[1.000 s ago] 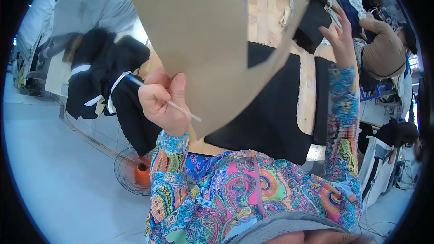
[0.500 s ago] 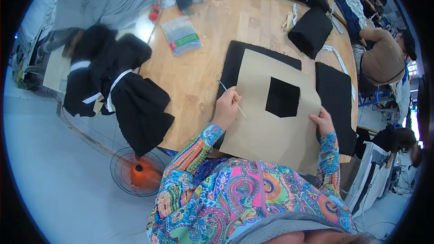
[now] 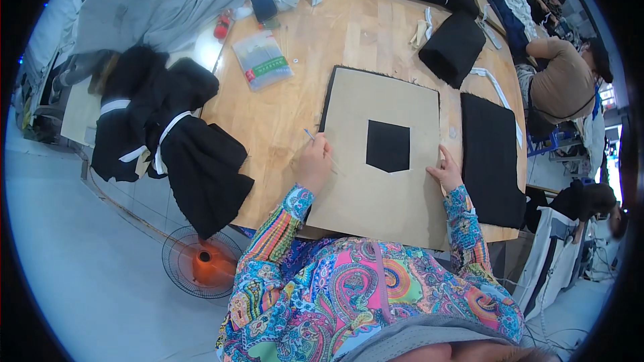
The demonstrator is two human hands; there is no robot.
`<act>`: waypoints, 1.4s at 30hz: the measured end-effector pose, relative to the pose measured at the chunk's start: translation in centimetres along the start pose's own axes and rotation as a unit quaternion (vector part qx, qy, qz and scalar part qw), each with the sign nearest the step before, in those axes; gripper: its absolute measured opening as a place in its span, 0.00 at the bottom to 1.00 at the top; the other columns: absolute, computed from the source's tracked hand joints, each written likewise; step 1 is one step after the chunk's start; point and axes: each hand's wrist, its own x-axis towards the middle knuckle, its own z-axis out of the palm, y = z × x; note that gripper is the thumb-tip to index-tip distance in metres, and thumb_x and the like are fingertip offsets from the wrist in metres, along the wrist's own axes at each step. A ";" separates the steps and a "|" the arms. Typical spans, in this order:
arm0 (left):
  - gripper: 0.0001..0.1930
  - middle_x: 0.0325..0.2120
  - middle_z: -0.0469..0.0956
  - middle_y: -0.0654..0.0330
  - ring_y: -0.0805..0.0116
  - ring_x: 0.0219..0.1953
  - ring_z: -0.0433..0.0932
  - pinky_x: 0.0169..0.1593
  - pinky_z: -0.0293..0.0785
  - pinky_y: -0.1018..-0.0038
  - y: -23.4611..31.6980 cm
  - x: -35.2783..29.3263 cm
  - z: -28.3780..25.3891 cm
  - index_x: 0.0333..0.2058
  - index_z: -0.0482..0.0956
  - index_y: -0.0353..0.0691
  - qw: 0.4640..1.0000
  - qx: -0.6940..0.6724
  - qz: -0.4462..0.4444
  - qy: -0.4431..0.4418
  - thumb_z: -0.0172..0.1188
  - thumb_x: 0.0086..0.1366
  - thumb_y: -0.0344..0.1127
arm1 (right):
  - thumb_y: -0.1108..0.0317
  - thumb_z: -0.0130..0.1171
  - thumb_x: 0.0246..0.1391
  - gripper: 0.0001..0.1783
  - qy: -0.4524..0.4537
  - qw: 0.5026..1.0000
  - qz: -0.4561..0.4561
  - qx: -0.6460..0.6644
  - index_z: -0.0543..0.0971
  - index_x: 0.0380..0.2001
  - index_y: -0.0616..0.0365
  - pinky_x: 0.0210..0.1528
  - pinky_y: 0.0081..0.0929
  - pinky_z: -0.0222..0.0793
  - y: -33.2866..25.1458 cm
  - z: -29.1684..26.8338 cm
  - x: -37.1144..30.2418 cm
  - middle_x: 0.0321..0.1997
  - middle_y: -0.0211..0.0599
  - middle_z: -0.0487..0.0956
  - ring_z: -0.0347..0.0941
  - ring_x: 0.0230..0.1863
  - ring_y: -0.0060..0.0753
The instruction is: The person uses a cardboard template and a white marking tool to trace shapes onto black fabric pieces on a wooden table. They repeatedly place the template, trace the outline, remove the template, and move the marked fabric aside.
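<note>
A tan card template (image 3: 349,208) with a five-sided cut-out lies flat over a piece of black fabric (image 3: 389,146), which shows through the opening and along the left and top edges. My left hand (image 3: 314,163) pinches a thin white pen-like stick (image 3: 309,135) at the template's left edge; its blue end sticks up past my fingers. On the opposite edge rests my right hand (image 3: 447,171), thumb and forefinger spread against the card. To its right lies a second black fabric panel (image 3: 493,157).
A folded black bundle (image 3: 453,50) sits at the far right, beside white strips. Near the table's left are a clear plastic packet (image 3: 263,60) and a red item (image 3: 222,25). Tied black garments (image 3: 201,154) hang at left above an orange fan (image 3: 208,263). A person (image 3: 563,77) sits at right.
The template has shifted left and straightened, now lying over the black fabric instead of askew. Both hands moved left with it; my right fingers have loosened from gripping the edge.
</note>
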 end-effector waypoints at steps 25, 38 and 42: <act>0.07 0.23 0.73 0.54 0.57 0.25 0.74 0.29 0.69 0.65 -1.1 1.2 -1.0 0.34 0.71 0.38 0.998 -0.020 -0.056 -0.021 0.55 0.55 0.24 | 0.43 0.68 0.36 0.50 -0.082 0.807 -0.187 -0.554 0.58 0.63 0.38 0.60 0.72 0.45 -13.6 15.7 10.9 0.71 0.29 0.48 0.40 0.71 0.47; 0.06 0.24 0.73 0.53 0.53 0.27 0.75 0.30 0.70 0.62 -1.0 1.1 -0.9 0.31 0.69 0.38 0.998 -0.016 -0.053 -0.017 0.56 0.55 0.25 | 0.43 0.69 0.33 0.53 -0.107 0.798 -0.161 -0.571 0.57 0.64 0.36 0.60 0.70 0.46 -13.0 15.7 10.0 0.71 0.27 0.47 0.39 0.72 0.44; 0.06 0.24 0.73 0.53 0.53 0.28 0.75 0.31 0.70 0.63 -0.8 1.1 -1.1 0.31 0.70 0.37 0.999 -0.025 -0.046 -0.011 0.56 0.55 0.24 | 0.44 0.70 0.34 0.53 -0.105 0.800 -0.158 -0.570 0.57 0.64 0.36 0.61 0.71 0.45 -13.0 15.9 10.0 0.72 0.27 0.47 0.39 0.72 0.44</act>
